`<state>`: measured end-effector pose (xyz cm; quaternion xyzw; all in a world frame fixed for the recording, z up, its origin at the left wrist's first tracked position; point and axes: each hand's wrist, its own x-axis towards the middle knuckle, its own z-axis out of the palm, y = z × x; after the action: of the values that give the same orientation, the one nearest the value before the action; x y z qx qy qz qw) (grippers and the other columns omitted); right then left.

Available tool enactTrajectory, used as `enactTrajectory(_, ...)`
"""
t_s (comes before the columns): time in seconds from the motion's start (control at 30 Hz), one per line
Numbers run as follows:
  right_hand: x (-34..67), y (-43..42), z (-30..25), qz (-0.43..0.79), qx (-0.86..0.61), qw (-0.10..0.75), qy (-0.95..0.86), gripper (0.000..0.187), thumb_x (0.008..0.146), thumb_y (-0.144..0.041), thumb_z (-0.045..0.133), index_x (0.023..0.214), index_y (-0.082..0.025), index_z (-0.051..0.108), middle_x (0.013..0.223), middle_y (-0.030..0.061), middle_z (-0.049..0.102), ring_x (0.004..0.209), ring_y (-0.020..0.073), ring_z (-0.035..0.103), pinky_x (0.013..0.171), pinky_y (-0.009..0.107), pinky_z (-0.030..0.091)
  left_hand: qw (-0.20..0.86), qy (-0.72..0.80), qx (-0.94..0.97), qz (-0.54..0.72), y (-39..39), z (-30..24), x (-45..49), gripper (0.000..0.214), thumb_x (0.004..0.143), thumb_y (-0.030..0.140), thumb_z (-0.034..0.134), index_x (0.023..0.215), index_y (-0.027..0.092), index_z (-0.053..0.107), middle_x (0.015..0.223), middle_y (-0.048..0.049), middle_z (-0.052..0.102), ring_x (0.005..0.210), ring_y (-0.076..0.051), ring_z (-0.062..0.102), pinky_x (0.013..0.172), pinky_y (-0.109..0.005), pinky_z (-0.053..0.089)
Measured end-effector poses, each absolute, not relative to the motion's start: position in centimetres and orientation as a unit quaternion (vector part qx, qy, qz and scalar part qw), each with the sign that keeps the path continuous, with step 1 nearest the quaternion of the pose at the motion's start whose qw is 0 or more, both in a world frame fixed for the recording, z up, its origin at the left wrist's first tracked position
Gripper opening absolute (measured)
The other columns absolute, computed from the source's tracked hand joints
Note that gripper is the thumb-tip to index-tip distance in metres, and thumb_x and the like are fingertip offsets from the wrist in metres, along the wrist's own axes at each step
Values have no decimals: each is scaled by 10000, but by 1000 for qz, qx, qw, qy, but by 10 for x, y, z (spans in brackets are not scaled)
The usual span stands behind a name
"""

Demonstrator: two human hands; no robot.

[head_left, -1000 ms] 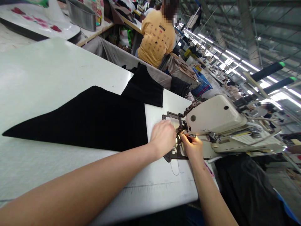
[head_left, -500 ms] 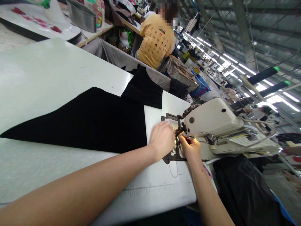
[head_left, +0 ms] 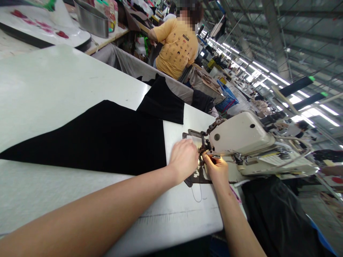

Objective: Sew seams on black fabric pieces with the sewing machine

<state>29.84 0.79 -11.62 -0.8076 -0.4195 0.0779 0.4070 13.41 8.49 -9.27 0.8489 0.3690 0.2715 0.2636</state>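
Note:
Both my hands are at the needle area of a white sewing machine (head_left: 241,134). My left hand (head_left: 184,157) is closed beside the presser foot, its fingertips hidden behind the knuckles. On the lamp-lit side of the needle, my right hand (head_left: 217,169) has thumb and fingers pinched together; what sits between them is too small to make out. Beneath the hands is the dark metal bed plate (head_left: 189,180) with worn patches. A large black fabric piece (head_left: 115,139) lies flat on the white table to the left, and a smaller black fabric piece (head_left: 164,103) touches its upper edge.
A loose thread (head_left: 197,198) curls on the white table (head_left: 66,85) near printed ruler marks. Black fabric (head_left: 276,214) hangs at the right. Behind the table, a person in a yellow shirt (head_left: 175,44) sits. A metal tin (head_left: 92,19) stands at the upper left.
My hands stay at the needle in nearly the same pose. The view has shifted slightly. The person in yellow now has the left arm raised out to the side.

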Motion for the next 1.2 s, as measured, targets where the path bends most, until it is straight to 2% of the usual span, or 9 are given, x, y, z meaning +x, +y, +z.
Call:
enactTrajectory(0.57, 298, 7, -115, 77, -803, 410, -426, 389, 710, -572, 726, 709, -183, 734, 613, 55, 722, 704, 272, 690, 670, 347, 507, 266, 370, 848, 270, 85, -92, 132, 264, 892, 118, 494, 800, 137, 740, 919, -123, 716, 921, -278, 658, 809, -403, 504)
enactTrajectory(0.87, 297, 7, -115, 81, -802, 415, -422, 399, 694, -578, 732, 709, -180, 734, 680, 74, 749, 708, 273, 695, 683, 355, 509, 274, 375, 845, 264, 84, -91, 132, 270, 895, 111, 485, 825, 134, 746, 931, -125, 720, 948, -265, 665, 853, -382, 509)
enactTrajectory(1.2, 298, 7, -115, 78, -806, 415, -415, 393, 676, -572, 739, 715, -180, 735, 662, 74, 745, 726, 284, 697, 687, 363, 516, 272, 372, 845, 272, 84, -93, 134, 260, 890, 116, 498, 838, 129, 752, 919, -132, 718, 954, -273, 665, 862, -396, 520)
